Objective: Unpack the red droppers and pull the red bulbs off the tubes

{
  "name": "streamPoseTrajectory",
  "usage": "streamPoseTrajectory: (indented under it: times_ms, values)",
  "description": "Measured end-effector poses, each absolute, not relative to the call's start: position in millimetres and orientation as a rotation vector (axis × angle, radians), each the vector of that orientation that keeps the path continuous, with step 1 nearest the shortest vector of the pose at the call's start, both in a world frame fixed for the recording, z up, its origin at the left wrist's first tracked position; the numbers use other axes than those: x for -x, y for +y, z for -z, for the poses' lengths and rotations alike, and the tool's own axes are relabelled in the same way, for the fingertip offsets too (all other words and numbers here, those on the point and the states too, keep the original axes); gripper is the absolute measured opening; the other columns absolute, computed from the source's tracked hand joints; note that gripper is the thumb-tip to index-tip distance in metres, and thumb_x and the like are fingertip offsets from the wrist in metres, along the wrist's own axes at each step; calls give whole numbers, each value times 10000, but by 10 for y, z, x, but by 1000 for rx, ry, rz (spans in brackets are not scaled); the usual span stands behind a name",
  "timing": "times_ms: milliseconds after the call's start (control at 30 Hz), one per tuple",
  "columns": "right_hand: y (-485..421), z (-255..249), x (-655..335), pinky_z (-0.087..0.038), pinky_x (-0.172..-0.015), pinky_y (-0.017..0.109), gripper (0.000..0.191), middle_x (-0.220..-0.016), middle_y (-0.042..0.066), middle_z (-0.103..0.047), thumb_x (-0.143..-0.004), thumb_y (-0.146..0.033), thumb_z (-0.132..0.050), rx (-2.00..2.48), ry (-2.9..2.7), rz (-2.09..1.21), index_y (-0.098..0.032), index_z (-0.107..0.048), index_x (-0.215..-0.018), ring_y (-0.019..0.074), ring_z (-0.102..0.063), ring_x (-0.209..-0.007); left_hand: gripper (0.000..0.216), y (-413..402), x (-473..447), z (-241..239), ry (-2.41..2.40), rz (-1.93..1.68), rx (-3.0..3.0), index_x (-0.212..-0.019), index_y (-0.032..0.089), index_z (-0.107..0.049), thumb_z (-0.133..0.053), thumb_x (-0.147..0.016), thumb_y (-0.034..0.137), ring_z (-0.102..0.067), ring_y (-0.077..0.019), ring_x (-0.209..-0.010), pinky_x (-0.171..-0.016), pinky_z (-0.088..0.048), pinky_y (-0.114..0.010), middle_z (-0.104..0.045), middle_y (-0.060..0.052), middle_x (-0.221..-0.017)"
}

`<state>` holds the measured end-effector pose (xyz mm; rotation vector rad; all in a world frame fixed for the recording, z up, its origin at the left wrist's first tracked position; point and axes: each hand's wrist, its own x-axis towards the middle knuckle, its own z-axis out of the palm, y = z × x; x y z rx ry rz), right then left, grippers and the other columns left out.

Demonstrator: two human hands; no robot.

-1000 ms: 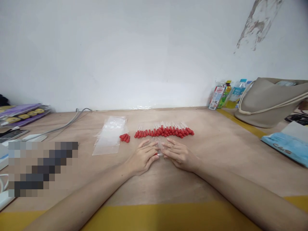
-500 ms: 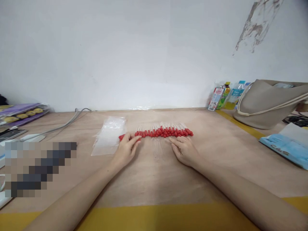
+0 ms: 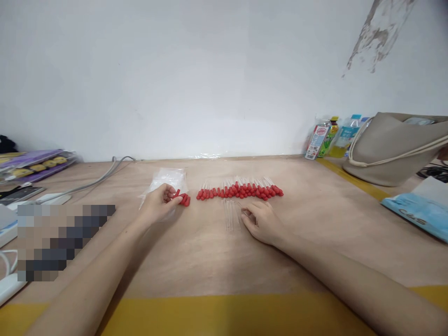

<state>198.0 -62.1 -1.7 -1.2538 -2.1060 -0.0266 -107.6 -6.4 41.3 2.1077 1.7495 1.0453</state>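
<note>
Several red rubber dropper bulbs (image 3: 184,200) lie in a small group at the left, beside my left hand (image 3: 161,201). Its thumb and forefinger are closed on one bulb there. My right hand (image 3: 262,220) rests on the table with thumb and fingertips pinched at a thin clear glass dropper tube, most of it hard to see. Several loose clear tubes (image 3: 229,217) lie side by side just left of that hand. Behind both hands stretches a row of droppers (image 3: 241,189), clear tubes pointing away and red bulbs toward me.
Clear plastic bags (image 3: 170,177) lie behind my left hand, partly hidden by it. Bottles and a carton (image 3: 318,141), a grey-beige bag (image 3: 395,149) and a blue tissue pack (image 3: 413,212) occupy the right side. A grey cable (image 3: 91,181) crosses the left.
My left hand has moved left from the end of the dropper row to the small group of red bulbs. My right hand has shifted slightly left and nearer to me.
</note>
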Motion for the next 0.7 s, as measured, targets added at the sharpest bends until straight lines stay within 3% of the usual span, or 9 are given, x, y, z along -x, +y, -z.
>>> streamPoseTrajectory:
  times_ms: [267, 500, 700]
  values:
    - [-667, 11, -1942, -327, -755, 337, 246, -830, 44, -618, -794, -381, -516, 1244, -2180, -3, -187, -587, -928, 184, -548, -808, 232, -72, 903, -337, 1731, -924, -2268, -799, 194, -541, -589, -693, 394, -533, -134, -631, -585, -421, -249, -590, -3, -738]
    - [-683, 6, -1926, -306, -768, 355, 371, -920, 58, -618, -784, -510, -487, 1257, -2208, 44, -197, -584, -957, 196, -549, -852, 249, -15, 855, -321, 1788, -815, -2413, -773, 185, -593, -566, -702, 422, -522, -169, -717, -690, -415, -297, -547, -33, -802]
    - [-692, -16, -1936, -302, -780, 358, 405, -945, 62, -620, -779, -526, -483, 1257, -2224, 47, -187, -571, -981, 197, -552, -867, 265, -107, 817, -371, 1825, -891, -2424, -792, 197, -604, -567, -699, 442, -503, -199, -828, -759, -405, -315, -529, -34, -828]
